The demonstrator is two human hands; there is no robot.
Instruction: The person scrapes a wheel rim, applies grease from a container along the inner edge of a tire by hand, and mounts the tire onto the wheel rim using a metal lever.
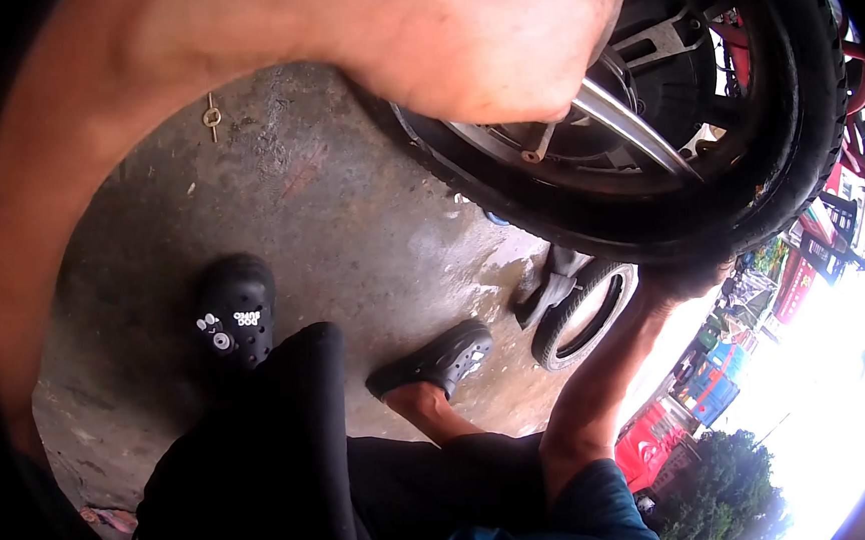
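Observation:
A black tyre (799, 134) on a spoked wheel with a dark hub fills the upper right. My left hand (528, 53) is closed round a silver metal lever (633, 125), whose far end reaches the inner edge of the tyre at the rim. The back of the hand and wrist hide most of its fingers. Below the wheel, my right hand (696, 278) grips the outer side of the tyre, its fingers partly hidden in shadow. A small metal valve stem (540, 144) sticks out by the rim near my left hand.
On the concrete floor (329, 227) lie a second, smaller tyre (550, 347), a dark cloth-like item (552, 284) and a small metal piece (211, 117). Two black clogs (237, 309) are on my feet. Red frame parts (859, 90) stand beyond the wheel, with a tree (714, 491) outside.

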